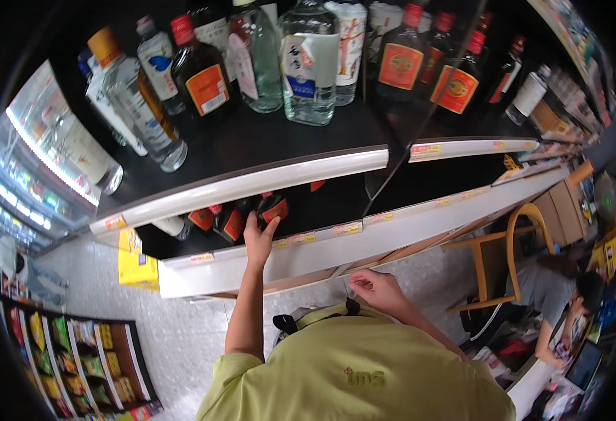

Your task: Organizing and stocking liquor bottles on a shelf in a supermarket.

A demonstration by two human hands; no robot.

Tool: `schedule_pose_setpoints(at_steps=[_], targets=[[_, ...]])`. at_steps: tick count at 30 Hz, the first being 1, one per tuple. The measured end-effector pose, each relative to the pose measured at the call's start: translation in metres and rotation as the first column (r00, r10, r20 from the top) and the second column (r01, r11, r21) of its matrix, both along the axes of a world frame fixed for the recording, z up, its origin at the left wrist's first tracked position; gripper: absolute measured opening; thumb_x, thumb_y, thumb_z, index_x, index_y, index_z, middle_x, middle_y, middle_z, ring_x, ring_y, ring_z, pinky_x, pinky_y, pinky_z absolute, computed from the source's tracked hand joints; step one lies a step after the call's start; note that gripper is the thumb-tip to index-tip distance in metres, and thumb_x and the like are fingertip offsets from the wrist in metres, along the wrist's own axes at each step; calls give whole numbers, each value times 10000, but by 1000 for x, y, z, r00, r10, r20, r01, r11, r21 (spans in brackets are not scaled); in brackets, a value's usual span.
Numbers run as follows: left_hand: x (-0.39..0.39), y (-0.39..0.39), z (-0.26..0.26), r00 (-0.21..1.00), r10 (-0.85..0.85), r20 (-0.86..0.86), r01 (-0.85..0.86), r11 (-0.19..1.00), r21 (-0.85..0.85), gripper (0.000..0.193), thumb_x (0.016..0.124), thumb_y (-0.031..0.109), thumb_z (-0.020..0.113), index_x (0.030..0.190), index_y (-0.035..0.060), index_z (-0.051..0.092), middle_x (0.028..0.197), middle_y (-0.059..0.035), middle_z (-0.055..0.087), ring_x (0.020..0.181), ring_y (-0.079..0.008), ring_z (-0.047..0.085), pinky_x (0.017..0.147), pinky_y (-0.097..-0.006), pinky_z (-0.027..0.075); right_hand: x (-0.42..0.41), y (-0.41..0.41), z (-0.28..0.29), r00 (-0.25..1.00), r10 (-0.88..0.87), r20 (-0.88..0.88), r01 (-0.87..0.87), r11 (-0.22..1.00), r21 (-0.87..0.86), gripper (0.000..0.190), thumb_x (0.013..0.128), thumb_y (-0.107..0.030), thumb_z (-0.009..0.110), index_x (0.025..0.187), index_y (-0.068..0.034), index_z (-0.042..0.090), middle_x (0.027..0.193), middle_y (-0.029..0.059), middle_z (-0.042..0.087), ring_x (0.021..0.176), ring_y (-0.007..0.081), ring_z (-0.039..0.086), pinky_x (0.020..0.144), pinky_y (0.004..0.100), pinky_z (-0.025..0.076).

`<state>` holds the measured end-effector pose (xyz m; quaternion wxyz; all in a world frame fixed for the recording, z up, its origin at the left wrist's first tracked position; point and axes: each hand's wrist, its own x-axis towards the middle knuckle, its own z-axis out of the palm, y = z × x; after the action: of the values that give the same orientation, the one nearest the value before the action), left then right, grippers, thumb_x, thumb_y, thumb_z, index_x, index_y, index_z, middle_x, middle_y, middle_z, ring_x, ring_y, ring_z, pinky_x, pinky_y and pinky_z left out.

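Observation:
My left hand (259, 238) reaches onto the lower black shelf (313, 214) and grips a small dark bottle with an orange label (274, 209). To its left stand another orange-labelled bottle (229, 223) and a bottle partly hidden behind it (200, 218). A pale-labelled bottle (174, 226) is at the shelf's left end. My right hand (379, 288) hovers by my waist, in front of the shelf unit, with loosely curled fingers and nothing visible in it.
Several glass liquor bottles (310, 68) line the upper shelf above a white price rail (245, 181). At right are a wooden chair (513, 252) and a seated person (545, 294). A yellow package (137, 263) and a snack rack (76, 363) stand left; another person (16, 268) is beyond.

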<state>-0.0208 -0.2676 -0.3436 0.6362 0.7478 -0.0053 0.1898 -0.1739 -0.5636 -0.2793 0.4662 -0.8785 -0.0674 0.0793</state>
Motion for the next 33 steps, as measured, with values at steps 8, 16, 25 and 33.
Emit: schedule_pose_setpoints(at_steps=[8,16,25,33], targets=[[3,2,-9,1000,5,29,-6,1000,25,413,849,151,778,1113,-78,559,949,-136,694,831,-146,617,751,-278,504,-6,29,26,999,29,39,-30,999,14,247,909,-247,668,1086,-76,650,960,105,730,884,260,715,770,354,557],[3,1,2,1000,-24,-7,24,997,68,432,835,135,788,1151,-68,575,1010,-124,703,881,-144,622,799,-267,491,-5,23,29,997,34,71,-34,999,-5,253,900,-262,681,1066,-73,663,931,117,734,860,256,721,760,348,562],[4,12,2,992,-119,-45,120,992,28,426,840,107,776,1182,-41,570,1052,-103,702,916,-148,623,857,-265,478,-8,3,31,998,-18,56,13,995,101,243,905,-248,688,1054,-58,667,942,112,736,867,225,727,773,329,566],[3,18,-3,990,-118,-72,125,987,102,455,840,109,776,1198,-45,542,1053,-127,697,922,-156,632,839,-277,491,0,-7,72,977,-200,78,176,954,242,166,922,-132,683,1043,-18,690,943,42,721,860,102,675,781,242,534]])
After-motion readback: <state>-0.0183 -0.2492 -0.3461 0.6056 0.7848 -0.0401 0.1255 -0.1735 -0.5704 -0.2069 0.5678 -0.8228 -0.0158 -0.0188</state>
